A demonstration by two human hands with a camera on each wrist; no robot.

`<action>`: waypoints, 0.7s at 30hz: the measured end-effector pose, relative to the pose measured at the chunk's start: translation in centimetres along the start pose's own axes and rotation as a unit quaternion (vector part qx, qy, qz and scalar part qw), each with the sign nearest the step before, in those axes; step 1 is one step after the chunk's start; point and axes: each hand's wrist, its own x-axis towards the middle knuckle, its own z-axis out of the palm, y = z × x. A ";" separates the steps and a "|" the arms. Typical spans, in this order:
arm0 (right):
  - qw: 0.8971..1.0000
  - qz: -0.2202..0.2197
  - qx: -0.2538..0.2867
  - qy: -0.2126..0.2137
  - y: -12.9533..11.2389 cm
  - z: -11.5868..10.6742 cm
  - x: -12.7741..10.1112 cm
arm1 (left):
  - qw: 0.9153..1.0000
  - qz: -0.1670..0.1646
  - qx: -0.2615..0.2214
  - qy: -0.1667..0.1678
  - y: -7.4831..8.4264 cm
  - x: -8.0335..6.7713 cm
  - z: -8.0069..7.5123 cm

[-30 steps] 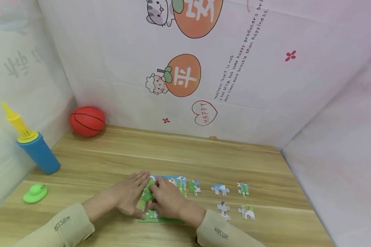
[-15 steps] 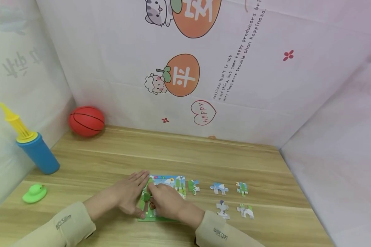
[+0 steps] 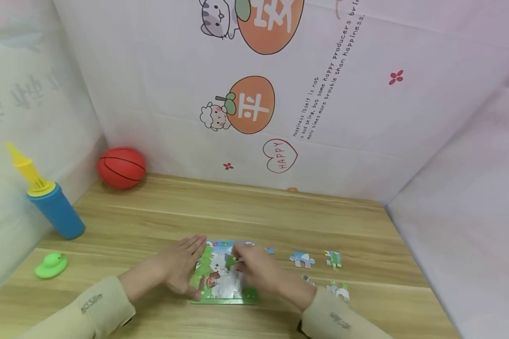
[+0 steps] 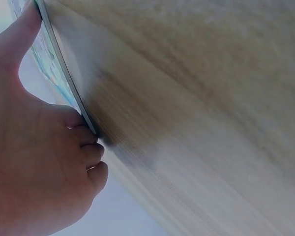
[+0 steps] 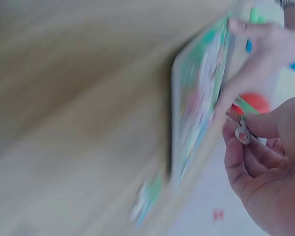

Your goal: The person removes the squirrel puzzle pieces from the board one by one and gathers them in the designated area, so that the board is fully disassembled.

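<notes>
A green-framed puzzle board [image 3: 248, 295] lies on the wooden table [image 3: 254, 212] in front of me. My left hand [image 3: 181, 266] lies flat against the board's left edge, fingers straight and thumb near its front corner. In the left wrist view the thumb [image 4: 17, 32] presses on the board's rim [image 4: 64, 83]. My right hand [image 3: 234, 260] hovers over the middle of the board and pinches a small green puzzle piece [image 3: 230, 261]. In the right wrist view, the pinched piece [image 5: 242, 132] sits between my fingertips beside the blurred board [image 5: 199, 103].
Loose puzzle pieces lie right of the board: one blue [image 3: 302, 258], one green [image 3: 333, 259], one white [image 3: 339, 291]. A red ball [image 3: 121, 167] sits at the back left, a blue pump [image 3: 55, 212] and a green duck [image 3: 51, 265] at the left. Paper walls enclose the table.
My right hand has moved right off the board's left part, uncovering the picture, and now pinches a green piece over the middle. The left hand has stayed at the board's edge.
</notes>
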 end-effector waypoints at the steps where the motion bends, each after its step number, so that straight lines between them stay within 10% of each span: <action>1: 1.000 0.005 0.010 0.006 0.7 -0.5 -0.6 | 1.000 -0.001 0.003 -0.001 0.0 0.0 0.0; 12: 0.987 0.069 0.126 -0.069 5.3 -2.2 -5.9 | 1.000 -0.001 0.009 -0.005 -0.2 0.1 -0.3; 21: 0.989 0.078 0.109 -0.070 5.9 -1.5 -6.3 | 1.000 0.000 0.008 -0.010 0.2 0.5 -0.3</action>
